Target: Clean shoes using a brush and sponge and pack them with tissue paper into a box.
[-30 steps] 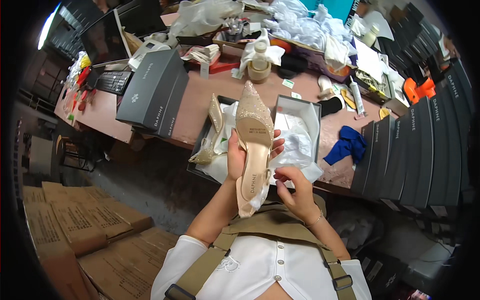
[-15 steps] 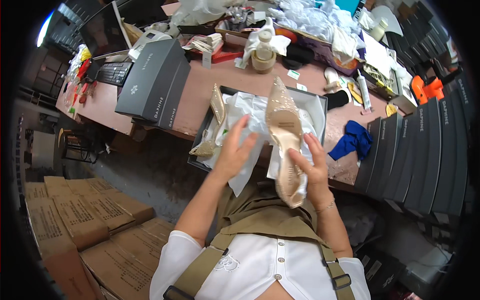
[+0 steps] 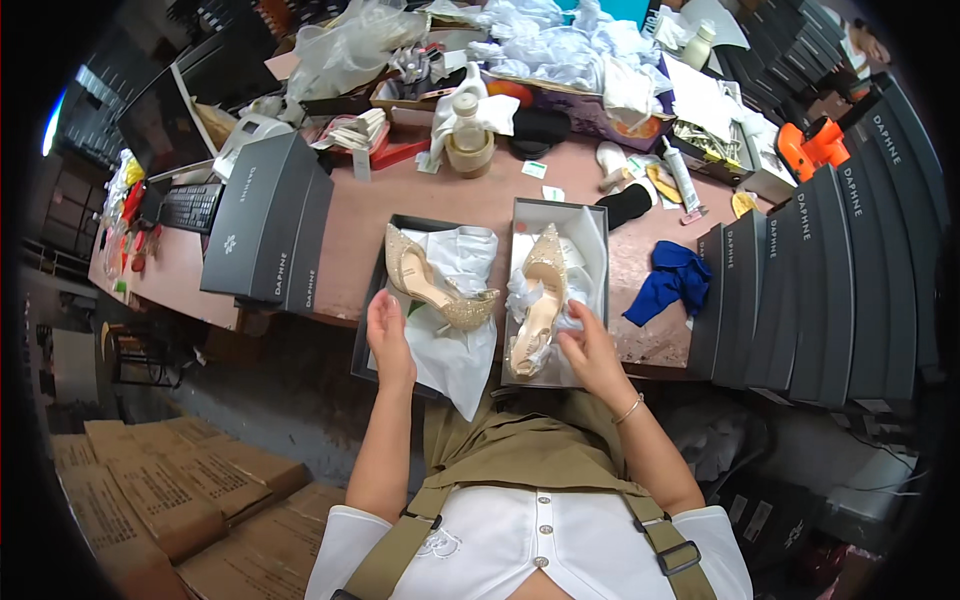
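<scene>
Left hand: your left hand (image 3: 388,338) sits just left of centre, fingers loosely spread and released, resting on the crinkled white tissue paper (image 3: 452,345) at the near edge of the left box.
Right hand: your right hand (image 3: 590,352) lies at centre, fingers curled against the heel end of the right shoe and the tissue around it; you cannot tell whether they pinch the shoe or only press on it.
Left shoe: a glittery gold pointed high heel (image 3: 436,287) lies on its side across the tissue, thin heel pointing right.
Right shoe: a matching glitter-textured pointed shoe (image 3: 538,296) lies lengthwise in its box, toe toward the top of the frame.
Left box: a shallow dark rectangular tray (image 3: 372,322), lined with paper that spills over the near edge.
Right box: a grey rectangular shoebox (image 3: 592,262), just beside the left one.
Tabletop: a smooth reddish-brown tabletop (image 3: 365,225) carries both boxes.
Right of centre: a crumpled blue cloth (image 3: 668,282), then a row of upright dark shoeboxes (image 3: 815,280).
Upper left: one closed grey shoebox (image 3: 268,222).
</scene>
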A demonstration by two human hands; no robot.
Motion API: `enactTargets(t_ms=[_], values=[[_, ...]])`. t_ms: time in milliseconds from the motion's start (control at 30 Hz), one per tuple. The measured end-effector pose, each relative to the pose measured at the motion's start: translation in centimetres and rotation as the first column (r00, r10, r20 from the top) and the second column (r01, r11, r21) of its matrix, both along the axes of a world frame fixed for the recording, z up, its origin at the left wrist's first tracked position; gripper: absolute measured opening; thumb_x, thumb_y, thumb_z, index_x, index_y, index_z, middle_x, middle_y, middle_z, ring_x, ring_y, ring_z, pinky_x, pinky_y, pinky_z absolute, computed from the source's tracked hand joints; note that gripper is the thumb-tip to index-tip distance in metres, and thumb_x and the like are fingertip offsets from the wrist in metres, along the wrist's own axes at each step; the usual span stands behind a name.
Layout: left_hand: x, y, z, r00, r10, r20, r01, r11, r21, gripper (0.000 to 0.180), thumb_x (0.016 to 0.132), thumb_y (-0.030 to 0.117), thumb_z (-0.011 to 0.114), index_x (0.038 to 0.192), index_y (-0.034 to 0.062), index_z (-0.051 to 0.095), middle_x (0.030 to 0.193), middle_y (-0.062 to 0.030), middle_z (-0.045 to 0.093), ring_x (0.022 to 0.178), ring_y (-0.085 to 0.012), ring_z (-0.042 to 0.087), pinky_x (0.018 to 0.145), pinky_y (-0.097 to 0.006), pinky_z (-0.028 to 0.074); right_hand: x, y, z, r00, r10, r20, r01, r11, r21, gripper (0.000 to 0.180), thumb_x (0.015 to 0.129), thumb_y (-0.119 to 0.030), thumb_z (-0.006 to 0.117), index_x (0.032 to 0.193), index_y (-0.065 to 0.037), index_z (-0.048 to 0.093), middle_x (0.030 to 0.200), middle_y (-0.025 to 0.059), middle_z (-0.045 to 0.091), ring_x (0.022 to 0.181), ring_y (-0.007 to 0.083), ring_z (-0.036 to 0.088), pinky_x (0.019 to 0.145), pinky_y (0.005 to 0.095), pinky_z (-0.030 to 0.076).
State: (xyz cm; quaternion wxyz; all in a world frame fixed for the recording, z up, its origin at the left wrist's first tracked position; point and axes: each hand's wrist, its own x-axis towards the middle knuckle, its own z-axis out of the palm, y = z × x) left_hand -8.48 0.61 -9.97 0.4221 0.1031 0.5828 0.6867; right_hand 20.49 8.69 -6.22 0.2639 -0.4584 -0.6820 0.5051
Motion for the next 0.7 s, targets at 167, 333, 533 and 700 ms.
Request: enactTargets(t_ms=[167,333,533,700], values=[[-0.5,2.9,-1.6,0.908,-0.125,0.401,0.153,0.988,-0.038,0.049,0.092,0.037,0.061,0.122,0.0009,0.049,0.114,-0.0118,0.057,0.105,-0.0214,0.056,0.088,-0.037,0.048,-0.9,-0.2,-2.0,0.970,-0.119,-0.214,-0.032,0.803,-0.595,0.074,0.094,-0.020,0.059,0.148,-0.003,0.012,0.095,0.0100,0.061,0.078,0.0126,0.057,0.067,0.0284,0.049],[-1.1,4.7,-2.7,0.924,-0.108,0.368,0.116,0.993,-0.001,0.040,0.095,0.027,0.055,0.124,0.0002,0.048,0.116,-0.0124,0.057,0.106,-0.0255,0.057,0.094,-0.042,0.046,-3.1,0.3,-2.2,0.887,-0.315,-0.338,0.043,0.784,-0.619,0.079,0.091,-0.011,0.060,0.149,-0.003,0.006,0.096,0.0094,0.061,0.082,0.0114,0.056,0.067,0.0256,0.046],[-0.5,2.6,6.5,0.943,-0.282,0.175,0.267,0.958,0.105,0.026,0.095,0.022,0.051,0.110,0.0008,0.053,0.088,-0.0108,0.064,0.072,-0.0194,0.065,0.063,-0.032,0.055,-1.2,-0.8,2.7,0.835,-0.323,-0.446,0.093,0.881,-0.464,0.075,0.086,-0.001,0.057,0.148,0.000,0.015,0.105,0.0087,0.059,0.092,0.0120,0.056,0.081,0.0257,0.045],[2.9,-0.4,9.5,0.841,-0.514,0.167,0.509,0.858,0.077,0.026,0.095,0.021,0.049,0.112,0.0015,0.051,0.082,-0.0112,0.064,0.065,-0.0187,0.065,0.058,-0.031,0.055,1.4,-2.5,7.4,0.881,-0.180,-0.437,0.053,0.957,-0.286,0.070,0.083,0.001,0.053,0.146,0.004,0.023,0.126,0.0115,0.051,0.113,0.0155,0.051,0.095,0.0283,0.041]])
